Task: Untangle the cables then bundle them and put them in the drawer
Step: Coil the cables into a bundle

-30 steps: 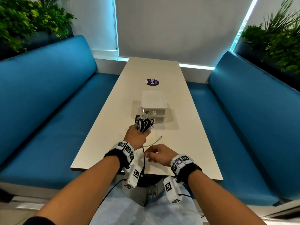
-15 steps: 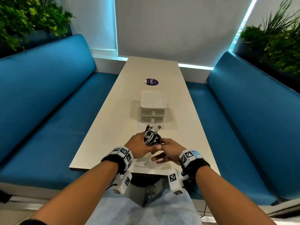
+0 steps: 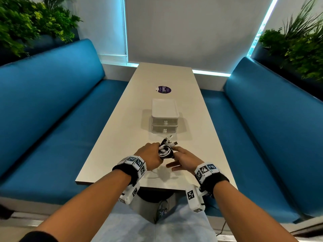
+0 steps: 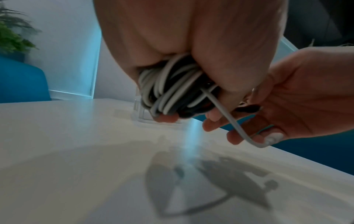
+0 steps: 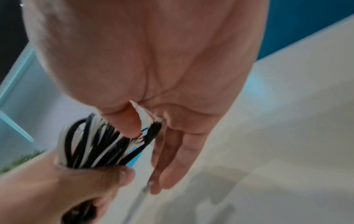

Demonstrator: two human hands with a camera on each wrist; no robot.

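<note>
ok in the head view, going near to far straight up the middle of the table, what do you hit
near table edge → cable bundle gripped by the left hand, with the right hand at its side → two-drawer white box, both drawers shut → purple round sticker

Setting: office or café-style lounge booth. Two blue padded benches [image 3: 52, 105] are flanking a long pale table [image 3: 162, 75]; planters of greenery [image 3: 31, 23] are topping both backrests; a branded purple sticker [image 3: 163, 89] is showing.

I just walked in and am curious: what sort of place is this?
Probably a cafe or office lounge booth: blue padded benches flank a long pale table, with potted plants behind the backrests.
</note>
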